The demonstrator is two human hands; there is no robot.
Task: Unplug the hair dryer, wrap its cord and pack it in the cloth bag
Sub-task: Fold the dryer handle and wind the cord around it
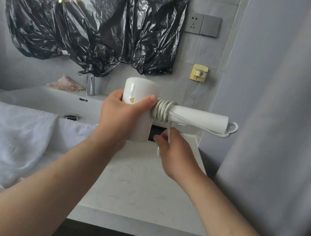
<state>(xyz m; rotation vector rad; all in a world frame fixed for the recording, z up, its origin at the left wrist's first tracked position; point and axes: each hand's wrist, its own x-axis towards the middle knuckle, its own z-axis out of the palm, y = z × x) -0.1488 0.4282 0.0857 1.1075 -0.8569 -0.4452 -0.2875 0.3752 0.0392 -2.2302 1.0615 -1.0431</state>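
I hold a white hair dryer (140, 92) above the counter, its handle (198, 116) pointing right. My left hand (117, 115) grips the dryer's barrel. The white cord (162, 109) lies in several coils round the base of the handle, runs along it and loops past its end at the right. My right hand (173, 154), just below the handle, grips the loose end of the cord; the plug is mostly hidden in the hand. The wall socket (193, 23) has nothing plugged in. No cloth bag is in view.
A white sink (50, 99) with a chrome tap (90, 85) lies to the left, a white towel (1, 138) draped over its front edge. The pale stone counter (138, 187) spreads below my hands. Black plastic sheeting (90, 12) covers the wall; a grey curtain (287, 120) hangs at the right.
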